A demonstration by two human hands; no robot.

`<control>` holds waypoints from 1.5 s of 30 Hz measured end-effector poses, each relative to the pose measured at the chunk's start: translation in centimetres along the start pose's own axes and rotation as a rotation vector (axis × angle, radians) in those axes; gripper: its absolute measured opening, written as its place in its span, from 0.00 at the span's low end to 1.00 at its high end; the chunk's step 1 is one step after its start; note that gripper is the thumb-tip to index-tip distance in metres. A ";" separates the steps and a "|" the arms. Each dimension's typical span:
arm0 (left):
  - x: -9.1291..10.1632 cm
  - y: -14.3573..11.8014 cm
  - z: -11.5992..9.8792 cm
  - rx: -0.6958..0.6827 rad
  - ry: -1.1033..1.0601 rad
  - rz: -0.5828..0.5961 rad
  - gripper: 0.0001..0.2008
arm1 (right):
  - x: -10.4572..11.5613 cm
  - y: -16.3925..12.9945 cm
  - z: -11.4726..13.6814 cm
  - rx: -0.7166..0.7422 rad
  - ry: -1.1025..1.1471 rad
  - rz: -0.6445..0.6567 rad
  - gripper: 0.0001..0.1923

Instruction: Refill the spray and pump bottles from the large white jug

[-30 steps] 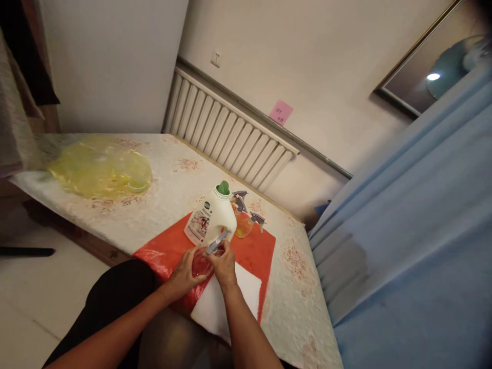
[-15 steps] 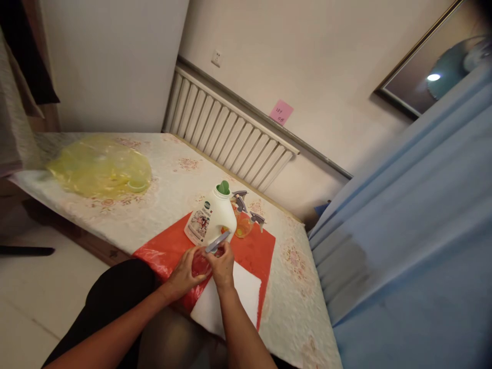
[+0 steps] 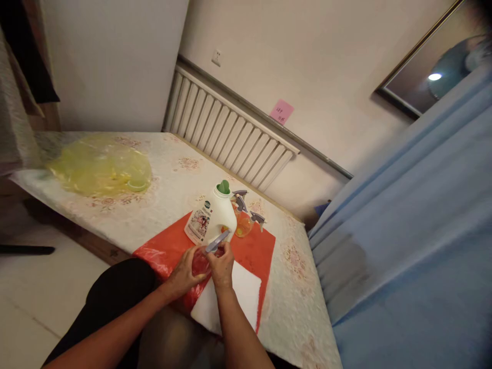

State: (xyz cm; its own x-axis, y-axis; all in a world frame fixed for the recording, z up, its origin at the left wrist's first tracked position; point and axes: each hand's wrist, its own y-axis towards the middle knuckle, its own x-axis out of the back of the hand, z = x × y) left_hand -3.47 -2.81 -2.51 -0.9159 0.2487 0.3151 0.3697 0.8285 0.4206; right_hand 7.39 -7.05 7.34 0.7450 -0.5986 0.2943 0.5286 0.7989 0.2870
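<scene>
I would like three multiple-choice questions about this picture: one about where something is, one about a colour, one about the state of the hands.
1. Where does the white jug stand?
A. on the red sheet
B. on the yellow bag
C. on the floor

2. What colour is the jug's cap?
A. blue
B. green
C. black

3. What do the hands do?
A. both rest flat on the table
B. only one touches something
C. left hand holds a small red bottle, right hand grips its grey sprayer

Answers: 1 A, red sheet lies under it; 2 B, green top; 3 C, both hands close around the bottle.
</scene>
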 end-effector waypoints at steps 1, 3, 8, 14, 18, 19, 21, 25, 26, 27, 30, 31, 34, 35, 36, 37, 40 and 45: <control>0.0 0.0 0.0 0.000 0.002 -0.002 0.35 | 0.0 -0.1 0.0 -0.001 0.003 -0.004 0.11; 0.0 0.0 -0.1 -0.003 0.002 -0.003 0.35 | 0.3 -0.2 0.1 0.007 0.021 0.033 0.12; 0.0 0.0 -0.2 0.003 0.002 -0.005 0.35 | 1.3 -0.4 0.2 0.042 0.056 0.144 0.11; 0.0 -0.1 -0.2 0.006 0.018 0.003 0.36 | 0.3 -0.2 -0.3 0.009 0.077 0.075 0.10; 0.1 0.0 -0.2 -0.002 0.030 0.006 0.35 | 0.4 -0.2 -0.1 0.012 0.082 0.094 0.09; 0.0 0.0 -0.2 -0.004 0.033 0.002 0.35 | 0.5 -0.3 -0.1 0.018 0.079 0.104 0.09; 0.0 0.0 0.0 -0.009 0.038 -0.007 0.34 | 0.7 -0.4 0.0 0.031 0.069 0.113 0.09; -0.2 0.0 0.5 -0.017 0.048 -0.023 0.35 | 0.5 -0.5 -0.3 0.041 0.034 0.076 0.07; -0.3 0.0 0.6 -0.018 0.052 -0.025 0.35 | 0.4 -0.5 -0.4 0.040 0.021 0.057 0.07; -0.3 0.0 0.8 -0.019 0.055 -0.026 0.35 | 0.2 -0.5 -0.5 0.039 0.006 0.034 0.06; -0.4 0.0 1.1 -0.022 0.062 -0.013 0.36 | -0.4 -0.6 -0.7 0.035 -0.043 -0.026 0.05; -0.4 0.0 1.2 -0.023 0.064 -0.005 0.36 | -0.5 -0.6 -0.7 0.033 -0.060 -0.041 0.05; -0.4 0.1 1.4 -0.029 0.071 0.015 0.36 | -0.9 -0.9 -0.6 0.026 -0.108 -0.072 0.06; -0.4 0.1 1.4 -0.030 0.073 0.020 0.36 | -0.9 -1.0 -0.5 0.026 -0.122 -0.078 0.06; -0.4 0.1 1.5 -0.033 0.073 0.024 0.36 | -0.9 -1.1 -0.4 0.026 -0.133 -0.083 0.08; -0.4 0.1 1.6 -0.035 0.075 0.028 0.35 | -0.9 -1.2 -0.3 0.027 -0.149 -0.088 0.09; -0.5 0.2 2.0 -0.032 0.084 0.030 0.35 | -0.9 -1.7 -0.1 0.033 -0.253 -0.090 0.14; -0.8 0.4 2.4 -0.004 0.080 0.009 0.35 | -1.0 -2.2 -0.2 0.031 -0.360 -0.038 0.27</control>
State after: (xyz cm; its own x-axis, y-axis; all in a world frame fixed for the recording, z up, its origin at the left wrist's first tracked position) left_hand -2.98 -1.46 -4.65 -0.8971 0.2148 0.3862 0.3787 0.8242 0.4212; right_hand 5.60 -8.20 6.24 0.5313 -0.6146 0.5831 0.5366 0.7768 0.3298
